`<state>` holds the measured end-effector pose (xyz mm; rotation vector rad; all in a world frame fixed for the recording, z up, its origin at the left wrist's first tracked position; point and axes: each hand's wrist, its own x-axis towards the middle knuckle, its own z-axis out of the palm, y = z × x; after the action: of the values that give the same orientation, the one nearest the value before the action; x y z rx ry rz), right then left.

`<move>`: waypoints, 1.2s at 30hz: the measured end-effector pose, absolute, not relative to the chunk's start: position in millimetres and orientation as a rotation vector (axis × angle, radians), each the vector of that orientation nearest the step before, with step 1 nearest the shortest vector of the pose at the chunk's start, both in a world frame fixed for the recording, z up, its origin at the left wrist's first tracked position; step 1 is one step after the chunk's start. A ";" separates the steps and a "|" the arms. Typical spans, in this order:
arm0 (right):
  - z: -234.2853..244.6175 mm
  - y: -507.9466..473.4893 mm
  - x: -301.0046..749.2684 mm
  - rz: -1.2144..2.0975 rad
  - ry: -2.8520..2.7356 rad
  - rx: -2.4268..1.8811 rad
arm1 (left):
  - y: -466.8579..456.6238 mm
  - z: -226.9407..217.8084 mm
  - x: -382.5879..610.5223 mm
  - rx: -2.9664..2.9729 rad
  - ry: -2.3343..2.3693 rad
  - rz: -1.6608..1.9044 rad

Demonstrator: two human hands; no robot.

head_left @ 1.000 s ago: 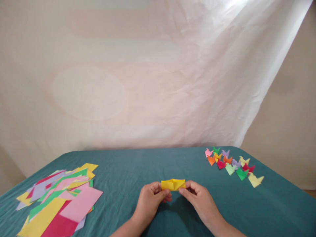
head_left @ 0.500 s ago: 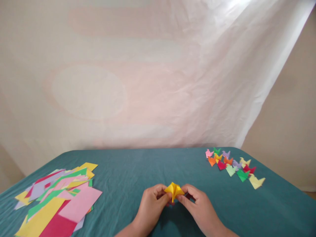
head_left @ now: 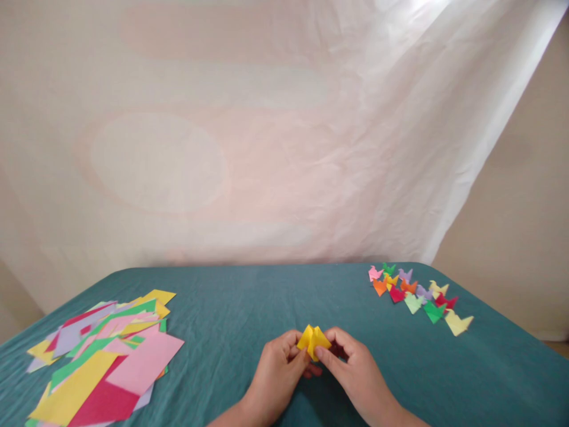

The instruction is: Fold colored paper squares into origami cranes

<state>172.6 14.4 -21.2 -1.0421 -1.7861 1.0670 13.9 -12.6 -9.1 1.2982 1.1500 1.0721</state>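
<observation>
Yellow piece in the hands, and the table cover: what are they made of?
Yellow piece: looks like paper, fairly matte, going by its crisp folds.
Table cover: probably cloth, dull, as soft wrinkles show at left; whether cotton or synthetic, I cannot tell.

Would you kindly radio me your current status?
Left hand, right hand: both pinching. Folded yellow paper: between them, two peaks up. Flat coloured paper sheets: apart, leftward.

Under and beyond our left hand (head_left: 276, 366), we see a table (head_left: 231, 320) spread with dark teal cloth. Past its far edge hangs a pale sheet (head_left: 275, 172) with faint pinkish shapes, one framing an oval. High beyond our right hand (head_left: 359, 366), light brightens the sheet's wrinkles; farther right we see a beige wall (head_left: 524, 237).
</observation>
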 end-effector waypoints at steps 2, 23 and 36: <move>-18.7 12.8 172.0 1.051 -1.754 -1.046 | -12.6 -10.3 14.1 1.319 1.153 1.057; -14.7 13.2 172.0 1.135 -1.706 -1.013 | -14.4 -1.0 16.4 1.299 1.195 1.115; -14.9 10.0 169.2 1.062 -1.747 -1.024 | -17.3 1.4 16.8 1.315 1.278 1.098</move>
<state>169.2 10.0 -14.9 -1.0244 -1.7471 1.0616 16.8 -17.3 1.4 1.3153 1.2785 1.0979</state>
